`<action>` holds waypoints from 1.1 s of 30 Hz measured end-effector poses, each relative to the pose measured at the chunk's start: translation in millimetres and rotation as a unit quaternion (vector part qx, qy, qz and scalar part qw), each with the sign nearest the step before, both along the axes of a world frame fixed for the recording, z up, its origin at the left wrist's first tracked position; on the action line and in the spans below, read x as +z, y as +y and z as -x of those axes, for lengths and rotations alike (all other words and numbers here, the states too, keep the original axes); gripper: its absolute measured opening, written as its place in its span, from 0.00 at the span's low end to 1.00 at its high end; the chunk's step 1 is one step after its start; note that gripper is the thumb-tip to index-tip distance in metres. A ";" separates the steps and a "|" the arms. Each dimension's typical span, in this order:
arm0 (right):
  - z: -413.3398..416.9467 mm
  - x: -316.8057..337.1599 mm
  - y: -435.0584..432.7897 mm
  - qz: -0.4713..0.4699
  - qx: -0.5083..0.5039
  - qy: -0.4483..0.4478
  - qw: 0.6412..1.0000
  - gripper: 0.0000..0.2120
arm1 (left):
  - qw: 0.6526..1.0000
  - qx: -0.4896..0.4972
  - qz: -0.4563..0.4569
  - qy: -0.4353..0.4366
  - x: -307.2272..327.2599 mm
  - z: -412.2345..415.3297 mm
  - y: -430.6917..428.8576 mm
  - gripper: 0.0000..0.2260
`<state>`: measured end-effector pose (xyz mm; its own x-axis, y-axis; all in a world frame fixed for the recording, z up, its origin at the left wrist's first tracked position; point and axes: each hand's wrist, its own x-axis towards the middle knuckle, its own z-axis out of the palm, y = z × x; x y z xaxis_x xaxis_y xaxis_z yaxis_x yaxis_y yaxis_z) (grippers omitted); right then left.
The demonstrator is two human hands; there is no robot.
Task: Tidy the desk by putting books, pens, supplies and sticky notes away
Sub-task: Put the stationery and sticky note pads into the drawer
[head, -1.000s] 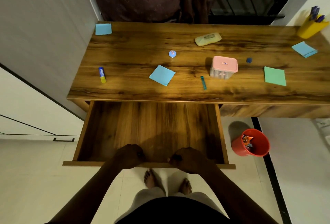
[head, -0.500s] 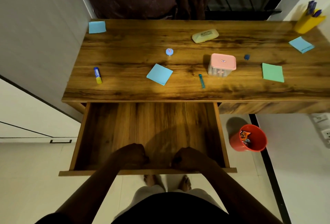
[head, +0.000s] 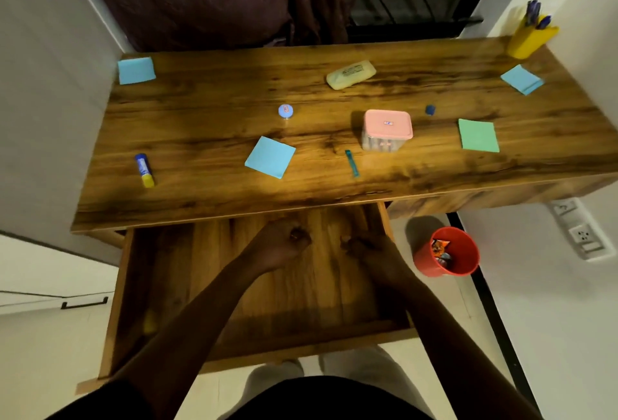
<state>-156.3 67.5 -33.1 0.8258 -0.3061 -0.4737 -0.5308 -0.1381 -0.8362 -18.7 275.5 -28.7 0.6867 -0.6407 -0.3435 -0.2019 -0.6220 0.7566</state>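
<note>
The drawer (head: 254,289) under the bench (head: 214,138) is pulled wide open and looks bare inside. Both hands hang over it, close to the bench's near edge. The left hand (head: 279,245) is curled into a loose fist with nothing in it. The right hand (head: 368,245) is curled too, and it looks like it holds nothing.

The things to put away sit on the bench. A blue sticky note (head: 270,157) lies just past the left hand. A small teal pen cap (head: 351,163) lies just past the right hand. The glue stick (head: 144,170) is at the near left. The pink-lidded box (head: 387,130) is in the middle, right of the pen cap. A green sticky note (head: 478,135) is farther right.

A good next move would be to start with the closest things. Open the fingers flat to slide the sticky note to the edge, then pinch it. Pick up the thin cap with the fingertips so it does not roll away. Put each thing down gently inside the drawer, well clear of its front wall.
</note>
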 end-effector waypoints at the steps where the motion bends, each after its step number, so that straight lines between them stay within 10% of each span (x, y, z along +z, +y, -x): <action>1: -4.5 5.1 -8.9 -0.009 -0.033 -0.016 0.999 0.11 | 1.000 0.011 0.021 -0.003 4.5 -4.8 -12.4 0.10; 11: -77.2 27.0 -104.3 -0.025 -0.248 -0.139 0.958 0.10 | 0.978 0.177 0.111 0.008 24.8 -57.8 -151.3 0.18; 33: -124.6 29.4 -134.8 0.052 -0.189 -0.153 0.969 0.15 | 0.921 0.332 0.187 0.077 32.6 -63.1 -208.6 0.14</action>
<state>-31.7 -67.3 -3.8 0.7418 -0.6471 -0.1760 -0.2901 -0.0729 -0.9542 44.5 66.8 3.9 0.9314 -0.1908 -0.3101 0.2569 -0.2594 0.9310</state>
